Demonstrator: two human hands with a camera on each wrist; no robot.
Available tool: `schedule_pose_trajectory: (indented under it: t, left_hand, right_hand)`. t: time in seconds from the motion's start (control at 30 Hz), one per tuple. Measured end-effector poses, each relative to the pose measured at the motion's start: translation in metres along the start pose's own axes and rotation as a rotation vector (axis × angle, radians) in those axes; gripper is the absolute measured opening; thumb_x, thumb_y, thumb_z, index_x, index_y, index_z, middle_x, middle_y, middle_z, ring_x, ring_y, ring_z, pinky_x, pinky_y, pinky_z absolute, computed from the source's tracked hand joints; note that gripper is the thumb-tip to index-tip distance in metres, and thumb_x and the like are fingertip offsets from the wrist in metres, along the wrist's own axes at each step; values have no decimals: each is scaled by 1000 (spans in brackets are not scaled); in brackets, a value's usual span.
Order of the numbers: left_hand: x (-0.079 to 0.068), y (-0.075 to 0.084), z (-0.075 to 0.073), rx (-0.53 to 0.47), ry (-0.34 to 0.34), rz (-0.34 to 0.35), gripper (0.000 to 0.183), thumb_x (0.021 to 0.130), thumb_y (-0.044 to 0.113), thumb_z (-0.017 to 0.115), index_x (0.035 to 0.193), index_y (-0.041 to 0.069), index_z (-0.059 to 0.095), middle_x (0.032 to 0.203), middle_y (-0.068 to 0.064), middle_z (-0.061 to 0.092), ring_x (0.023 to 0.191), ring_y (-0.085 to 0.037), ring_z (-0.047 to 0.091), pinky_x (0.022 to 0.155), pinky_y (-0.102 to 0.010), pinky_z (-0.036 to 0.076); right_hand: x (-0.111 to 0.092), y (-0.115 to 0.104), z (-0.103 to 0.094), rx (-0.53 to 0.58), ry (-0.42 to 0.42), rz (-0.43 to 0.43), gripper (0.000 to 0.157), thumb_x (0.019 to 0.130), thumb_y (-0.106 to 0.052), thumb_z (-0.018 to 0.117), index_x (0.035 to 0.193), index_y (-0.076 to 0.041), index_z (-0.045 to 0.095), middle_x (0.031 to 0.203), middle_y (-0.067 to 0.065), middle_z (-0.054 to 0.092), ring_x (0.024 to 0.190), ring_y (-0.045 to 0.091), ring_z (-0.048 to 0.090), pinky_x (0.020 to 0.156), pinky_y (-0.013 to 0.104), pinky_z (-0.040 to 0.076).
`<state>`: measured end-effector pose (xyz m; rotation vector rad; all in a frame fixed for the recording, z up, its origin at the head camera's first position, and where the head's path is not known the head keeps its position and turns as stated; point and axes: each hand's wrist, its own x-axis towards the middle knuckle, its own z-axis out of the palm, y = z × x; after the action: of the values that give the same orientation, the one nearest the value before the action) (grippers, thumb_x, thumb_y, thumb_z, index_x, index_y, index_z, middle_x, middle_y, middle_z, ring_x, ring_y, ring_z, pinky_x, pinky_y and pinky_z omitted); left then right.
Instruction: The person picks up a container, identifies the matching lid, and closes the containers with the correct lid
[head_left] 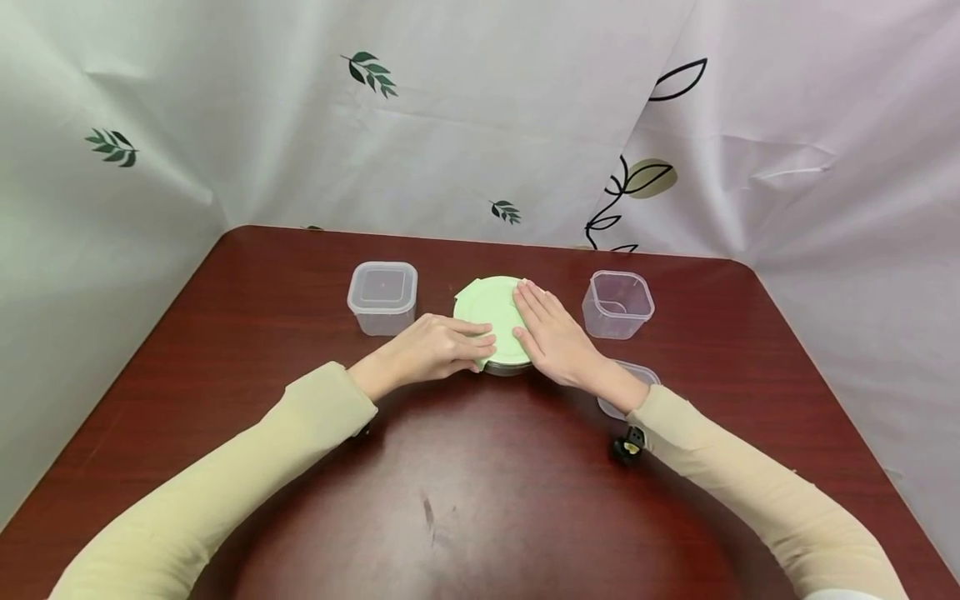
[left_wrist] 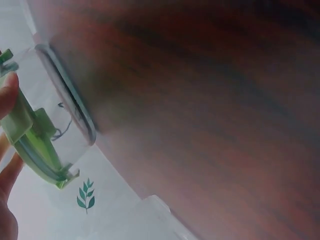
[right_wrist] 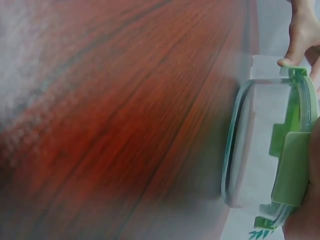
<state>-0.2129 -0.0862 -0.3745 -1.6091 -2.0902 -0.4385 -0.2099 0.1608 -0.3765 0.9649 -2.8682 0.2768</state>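
Note:
A round glass food container [right_wrist: 255, 135] with a light green snap-on lid [head_left: 491, 310] stands near the middle of the table. My left hand [head_left: 441, 343] is at the lid's near left edge, its fingers over the top. In the right wrist view its thumb [right_wrist: 291, 62] touches a locking flap. My right hand [head_left: 553, 335] lies on the lid's right side with straight fingers, thumb apart. Another green flap [right_wrist: 292, 167] hangs down along the side in the right wrist view. Clear glass shows below the lid in the left wrist view.
A lidded clear plastic tub [head_left: 383, 300] stands to the left. An uncovered clear tub [head_left: 618, 307] is on the right, with a loose clear lid [head_left: 637, 375] partly under my right forearm. The dark red table [head_left: 480, 500] meets white patterned cloth [head_left: 450, 150] behind.

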Motion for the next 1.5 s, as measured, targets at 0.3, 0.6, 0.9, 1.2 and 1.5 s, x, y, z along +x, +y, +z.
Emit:
schedule_pose_trajectory:
  t: [0.3,0.6,0.9,1.2,1.5]
  left_hand:
    - [0,0,0,-50,13,-16,32,74,18,81,105,12,76,106,-1,74,106,-18,68,81,-32,57]
    - [4,-2,-4,-103,-8,-54,33,71,18,83,103,13,76,109,-3,73,108,-19,67,88,-31,54]
    - [4,-2,-14,-72,-92,-117,31,72,16,83,101,13,75,109,-2,72,110,-18,65,87,-31,54]
    - [6,-8,-26,-63,-201,-190,28,71,12,83,98,14,76,107,-3,73,109,-20,66,88,-34,55]
    - [8,-13,-24,-106,-200,-256,25,70,6,82,93,11,75,107,-7,73,108,-21,67,87,-35,55]
  right_hand:
    - [0,0,-1,-8,-24,14,59,103,-30,31,150,3,21,159,16,19,150,26,13,122,42,12]
    - [3,-1,-3,-12,-27,40,58,103,-31,30,151,1,22,159,15,19,150,27,13,122,46,11]
    - [13,-7,-4,47,-41,69,58,103,-31,31,151,1,23,159,15,20,150,26,12,122,46,12]
    - [27,-13,-9,74,-123,97,63,103,-39,32,152,-1,19,161,15,15,151,27,8,122,45,12]
    - [31,-15,-8,48,-146,145,59,105,-34,25,153,0,15,161,15,11,151,27,4,122,46,9]
